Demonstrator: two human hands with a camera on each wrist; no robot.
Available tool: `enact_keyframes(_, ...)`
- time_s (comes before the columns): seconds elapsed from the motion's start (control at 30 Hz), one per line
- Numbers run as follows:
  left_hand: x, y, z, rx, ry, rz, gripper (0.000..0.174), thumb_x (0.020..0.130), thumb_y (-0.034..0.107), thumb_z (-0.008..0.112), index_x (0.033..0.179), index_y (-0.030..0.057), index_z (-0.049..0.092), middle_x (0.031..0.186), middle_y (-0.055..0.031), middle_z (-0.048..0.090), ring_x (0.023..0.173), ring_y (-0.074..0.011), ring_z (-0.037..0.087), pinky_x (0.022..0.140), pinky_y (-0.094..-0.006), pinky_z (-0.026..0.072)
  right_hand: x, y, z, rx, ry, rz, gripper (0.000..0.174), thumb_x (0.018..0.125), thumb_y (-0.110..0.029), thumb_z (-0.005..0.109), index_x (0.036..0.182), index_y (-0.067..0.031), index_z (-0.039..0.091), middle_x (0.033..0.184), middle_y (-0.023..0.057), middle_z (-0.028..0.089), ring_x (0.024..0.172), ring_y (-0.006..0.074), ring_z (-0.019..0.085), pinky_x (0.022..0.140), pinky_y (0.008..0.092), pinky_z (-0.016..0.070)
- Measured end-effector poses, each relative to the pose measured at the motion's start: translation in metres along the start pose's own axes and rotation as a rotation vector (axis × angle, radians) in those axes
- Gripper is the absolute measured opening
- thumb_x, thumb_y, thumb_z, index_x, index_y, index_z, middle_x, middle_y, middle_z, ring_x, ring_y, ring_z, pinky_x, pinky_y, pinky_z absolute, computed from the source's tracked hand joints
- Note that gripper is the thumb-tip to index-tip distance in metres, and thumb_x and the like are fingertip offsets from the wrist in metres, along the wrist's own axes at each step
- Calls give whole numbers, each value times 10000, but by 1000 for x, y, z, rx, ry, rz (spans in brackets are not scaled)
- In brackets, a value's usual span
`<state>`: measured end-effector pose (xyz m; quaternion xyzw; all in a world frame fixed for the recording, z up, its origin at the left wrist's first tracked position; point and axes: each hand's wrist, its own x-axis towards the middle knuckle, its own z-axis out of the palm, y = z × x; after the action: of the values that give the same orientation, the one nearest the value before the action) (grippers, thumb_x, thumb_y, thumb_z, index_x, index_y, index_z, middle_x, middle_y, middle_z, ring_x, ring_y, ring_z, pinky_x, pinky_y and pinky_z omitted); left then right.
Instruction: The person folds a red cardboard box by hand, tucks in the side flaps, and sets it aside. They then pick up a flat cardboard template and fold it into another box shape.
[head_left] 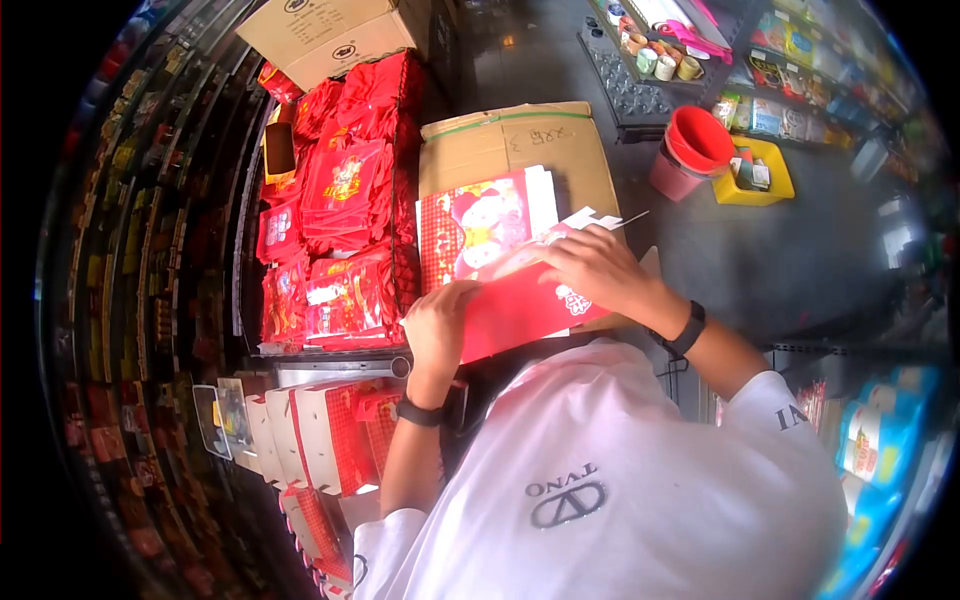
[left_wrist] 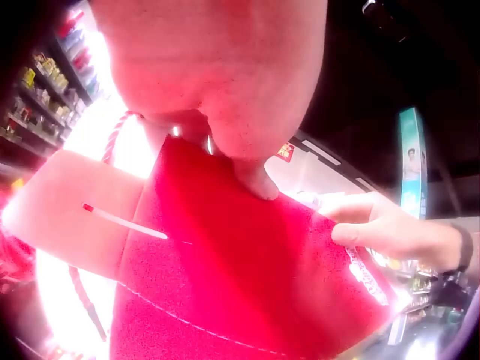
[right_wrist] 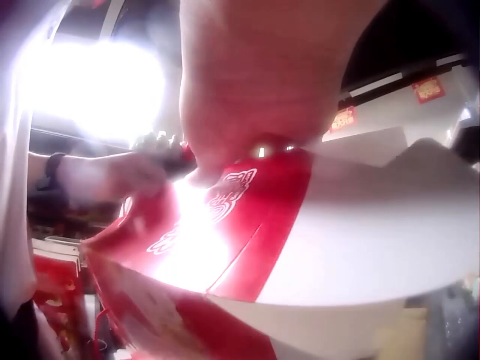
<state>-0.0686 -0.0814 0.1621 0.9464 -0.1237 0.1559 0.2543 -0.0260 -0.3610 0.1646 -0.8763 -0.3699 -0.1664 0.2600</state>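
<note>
A red cardboard gift box, partly folded, spans the space between my two hands in front of the white shirt. My left hand grips its left end, thumb on the red panel in the left wrist view. At the upper right edge, my right hand pinches the box, thumb near the white lettering. A pale flap sticks out at one end, and a white flap at the other. Twisted red cord hangs by the left hand. Beyond lies a flat printed box sheet.
The sheet rests on a brown carton. Left of it, a rack holds red packets; folded boxes stand below. Red buckets and a yellow basket sit on the floor to the right.
</note>
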Motion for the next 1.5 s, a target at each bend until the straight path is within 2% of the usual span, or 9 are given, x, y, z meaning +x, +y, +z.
enact_keyframes(0.23,-1,3,4,-19,-35,-89,98,921,150,692,976,142,772,838,-94,747,751,-314,723,667,-399,558,-2,4,14,-11,-162,97,254,848,-151,750,1097,-99,743,1051,71,745,1029,249,691,927,402,532)
enact_keyframes(0.47,-16,-46,-12,-514,247,-454,208,1019,118,651,1110,-52,730,864,-113,737,784,-120,656,720,-290,532,-1,1,-8,66,601,350,591,976,-194,723,1491,-13,498,1483,238,528,1391,393,507,1159,464,411)
enact_keyframes(0.67,-13,-34,1,-945,378,-550,177,1045,156,664,1063,-13,714,953,-21,714,885,-75,614,797,-236,497,-12,-16,40,858,60,759,953,998,-426,700,1628,63,177,1628,296,335,1535,328,319,1241,422,271)
enact_keyframes(0.9,-14,-8,49,-1227,157,-495,69,1034,106,676,1082,67,646,997,9,703,898,-53,619,789,-198,479,20,-32,43,989,116,755,516,1021,-371,684,1305,53,610,1164,173,734,1051,251,699,936,376,521)
enact_keyframes(1.07,-24,-32,71,-1279,42,-514,129,1019,15,652,1139,2,607,1217,-122,703,1103,-177,697,975,-300,557,0,-21,68,673,242,691,404,1004,-351,701,1133,31,706,924,259,727,792,380,725,703,407,549)
enact_keyframes(1.17,-9,-3,37,-671,192,-307,242,982,-28,663,1218,-3,616,1206,-154,723,1159,-268,708,977,-356,581,-1,-7,44,646,42,737,350,1019,-263,703,1179,48,693,991,202,762,850,229,736,773,348,545)
enact_keyframes(1.23,12,16,-5,-165,255,-7,411,900,-3,751,1294,23,636,1369,-186,639,1266,-374,627,1017,-425,539,8,-11,14,448,49,536,337,974,-288,753,1086,29,731,875,223,742,738,337,743,664,374,558)
enact_keyframes(1.37,44,49,-57,220,251,304,543,858,112,816,1373,177,658,1529,-103,537,1412,-283,509,1208,-506,316,21,-9,-25,71,32,235,320,918,-345,778,851,-48,682,712,167,691,641,332,702,586,412,531)
enact_keyframes(1.5,64,69,-77,201,187,360,404,838,223,828,1232,194,743,1234,-18,702,1162,-213,640,1190,-482,330,43,-20,-73,-99,-55,28,319,814,-346,850,757,-88,672,627,120,635,579,290,662,549,392,499)
